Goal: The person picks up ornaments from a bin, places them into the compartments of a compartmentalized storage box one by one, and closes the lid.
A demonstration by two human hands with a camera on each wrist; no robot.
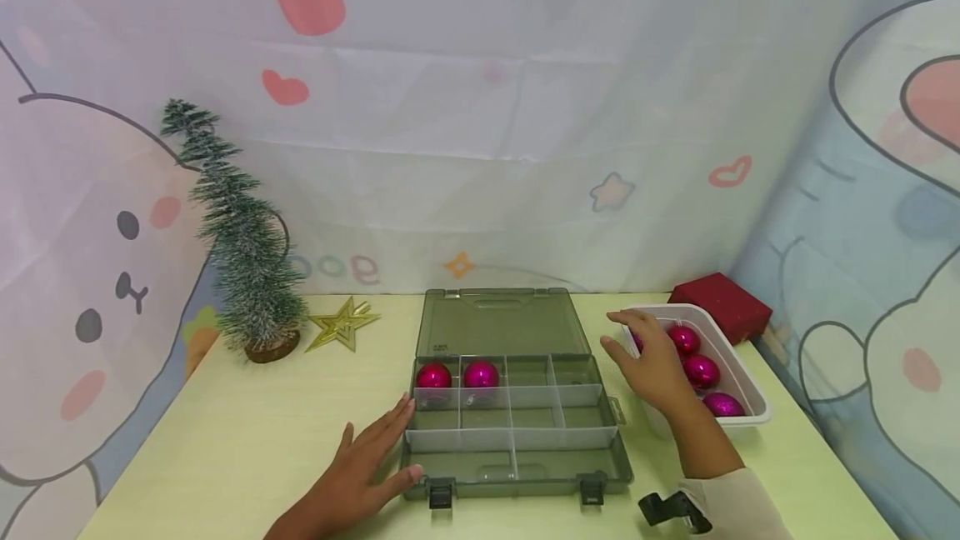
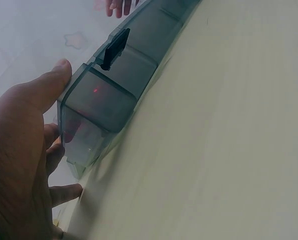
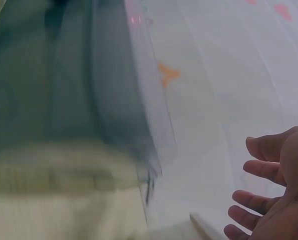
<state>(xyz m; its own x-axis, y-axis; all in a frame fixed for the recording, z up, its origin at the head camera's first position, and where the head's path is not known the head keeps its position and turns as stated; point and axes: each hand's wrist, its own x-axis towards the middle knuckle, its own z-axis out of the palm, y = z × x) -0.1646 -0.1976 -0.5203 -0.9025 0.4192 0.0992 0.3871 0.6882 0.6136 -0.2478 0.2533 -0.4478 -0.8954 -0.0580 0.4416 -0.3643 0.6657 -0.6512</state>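
A translucent grey-green compartment box lies on the table with its lid folded back. Two shiny magenta balls sit in its back row, in the two leftmost compartments. My left hand rests at the box's left side, fingers spread and the thumb on the front left corner. In the left wrist view, that hand touches the end wall. Over the left side of a white tub hovers my right hand, fingers spread and nothing held. Several magenta balls lie inside the tub, partly hidden by this hand.
A small frosted artificial tree on a wooden base stands at the back left, beside a gold star. Behind the tub is a dark red box. A printed cloth hangs along the table's back edge.
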